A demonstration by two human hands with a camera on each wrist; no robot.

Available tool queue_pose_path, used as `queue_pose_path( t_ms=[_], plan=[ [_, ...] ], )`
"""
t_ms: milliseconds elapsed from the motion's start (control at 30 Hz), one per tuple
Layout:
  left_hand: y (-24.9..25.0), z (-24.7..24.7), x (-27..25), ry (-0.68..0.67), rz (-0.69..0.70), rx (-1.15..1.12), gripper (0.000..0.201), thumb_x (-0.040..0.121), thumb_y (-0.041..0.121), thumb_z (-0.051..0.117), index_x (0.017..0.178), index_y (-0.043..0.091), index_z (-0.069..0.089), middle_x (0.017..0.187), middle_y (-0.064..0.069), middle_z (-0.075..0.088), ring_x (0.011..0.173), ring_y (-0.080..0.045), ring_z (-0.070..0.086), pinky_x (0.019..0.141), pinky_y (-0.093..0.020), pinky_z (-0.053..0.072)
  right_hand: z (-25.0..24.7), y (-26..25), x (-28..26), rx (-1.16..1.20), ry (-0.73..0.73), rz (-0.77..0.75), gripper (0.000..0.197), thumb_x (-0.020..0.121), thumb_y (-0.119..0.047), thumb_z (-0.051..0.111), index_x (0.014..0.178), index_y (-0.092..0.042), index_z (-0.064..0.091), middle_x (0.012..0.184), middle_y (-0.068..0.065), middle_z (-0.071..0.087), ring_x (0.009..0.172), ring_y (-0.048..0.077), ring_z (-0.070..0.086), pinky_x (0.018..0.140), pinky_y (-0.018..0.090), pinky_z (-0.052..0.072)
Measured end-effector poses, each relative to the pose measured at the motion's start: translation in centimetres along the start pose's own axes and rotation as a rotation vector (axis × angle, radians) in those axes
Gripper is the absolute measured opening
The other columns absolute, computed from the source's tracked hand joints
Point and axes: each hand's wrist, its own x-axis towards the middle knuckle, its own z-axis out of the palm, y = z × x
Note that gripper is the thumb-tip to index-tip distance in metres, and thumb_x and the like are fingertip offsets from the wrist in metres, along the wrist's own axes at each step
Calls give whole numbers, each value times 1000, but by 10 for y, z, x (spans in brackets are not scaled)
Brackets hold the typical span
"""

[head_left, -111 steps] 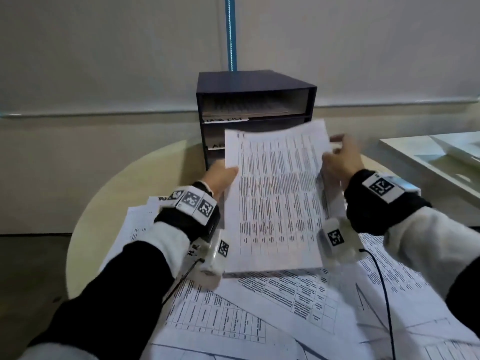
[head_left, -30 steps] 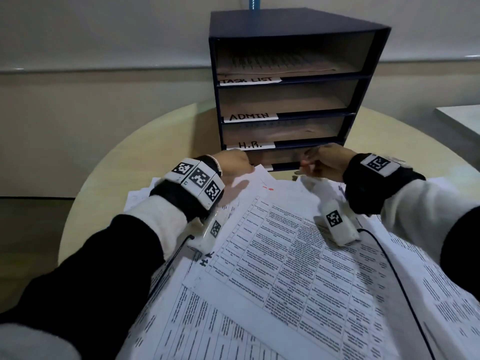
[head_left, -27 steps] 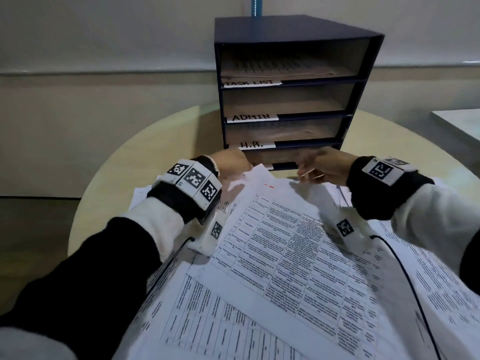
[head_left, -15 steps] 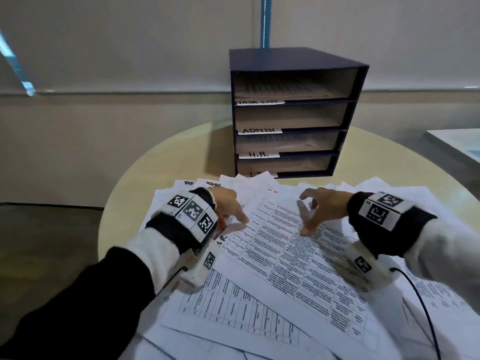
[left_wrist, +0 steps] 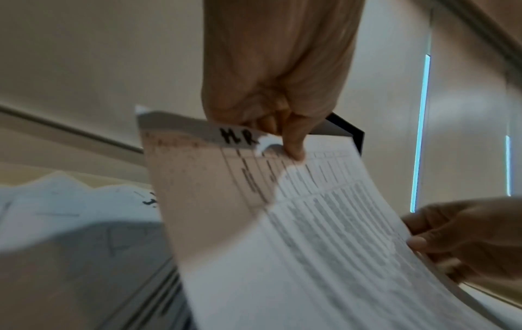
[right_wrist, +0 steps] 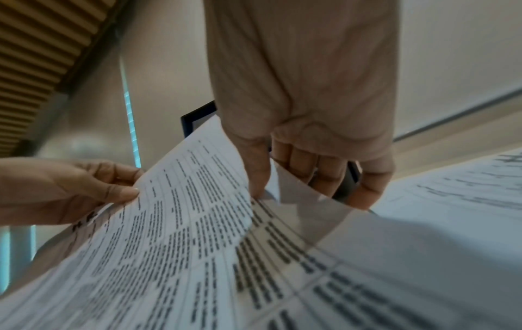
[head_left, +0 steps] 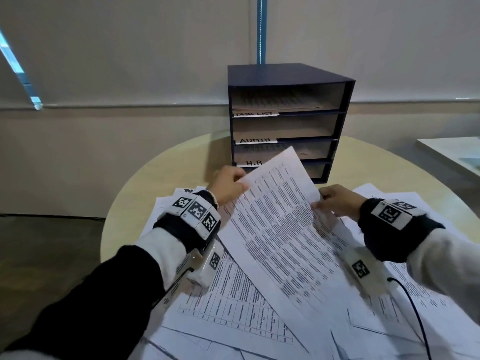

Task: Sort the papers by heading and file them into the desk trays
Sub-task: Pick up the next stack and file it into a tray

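Sheet [head_left: 280, 229] lifted at its far end above the pile [head_left: 233, 307], tilted up toward the trays [head_left: 288, 74], near end still low over the other papers; printed with a dense table, text too small to read, "HR" handwritten at the top edge in the left wrist view. Left hand [head_left: 228, 187] pinching the sheet's top left corner, thumb on the printed face, fingers curled behind; right hand [head_left: 337, 201] pinching the right edge, thumb [right_wrist: 254, 169] on top and fingers [right_wrist: 310, 165] folded beneath. Trays standing at the back of the round table [head_left: 161, 172], just beyond the sheet's raised corner; four dark slots stacked, labels reading TASK LIST [head_left: 255, 114], ADMIN [head_left: 254, 140] and H.R [head_left: 253, 162], lowest label hidden behind the sheet; printed paper lying in the top slot and in the H.R slot, ADMIN slot's contents hard to tell. Pile spread loosely across the near half of the table, sheets overlapping at angles, reaching under both wrists. Tagged white bands on both wrists; black cable [head_left: 415, 315] trailing over the pile from the right wrist.
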Motion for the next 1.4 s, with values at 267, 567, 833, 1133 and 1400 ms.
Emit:
queue_pose_path(
  t_ms=[267, 567, 833, 1133, 1400],
  plan=[
    [-20, -3, 18, 45, -452, -351, 19, 85, 13, 66, 71, 4, 57, 74, -14, 63, 50, -18, 57, 51, -26, 49, -21, 31, 11, 404, 223, 218, 18, 95, -5, 45, 90, 3, 60, 53, 7, 48, 38, 17, 44, 40, 15, 37],
    [-10, 22, 22, -359, -580, -602, 18, 95, 10, 48, 79, 8, 54, 65, -3, 65, 61, -12, 60, 52, -20, 53, -46, 14, 44, 537, 372, 332, 27, 92, 2, 40, 66, -1, 45, 70, 15, 46, 58, 23, 45, 58, 35, 39],
    [-18, 42, 55, 10, -482, -736, 22, 95, 2, 43, 79, 16, 50, 107, -12, 57, 73, -13, 53, 73, -27, 46, -59, -14, 52, 580, 292, 194, 20, 89, 0, 48, 71, -7, 47, 73, 10, 43, 60, 19, 41, 57, 30, 35],
    [-3, 30, 97, 141, -438, -850, 33, 91, -2, 38, 64, 18, 36, 71, -2, 37, 65, -16, 39, 73, -34, 39, -46, -8, 26, 678, 79, 213, 26, 93, 13, 35, 113, 1, 45, 95, 21, 57, 39, 14, 62, 36, 17, 48],
    [8, 19, 87, -23, -176, -685, 39, 85, -17, 34, 111, 7, 51, 105, -8, 61, 91, -21, 59, 57, -17, 51, -41, -33, 71, 723, 444, 252, 19, 92, 9, 34, 80, -3, 43, 68, 13, 46, 46, 23, 61, 55, 29, 57]
  ],
)
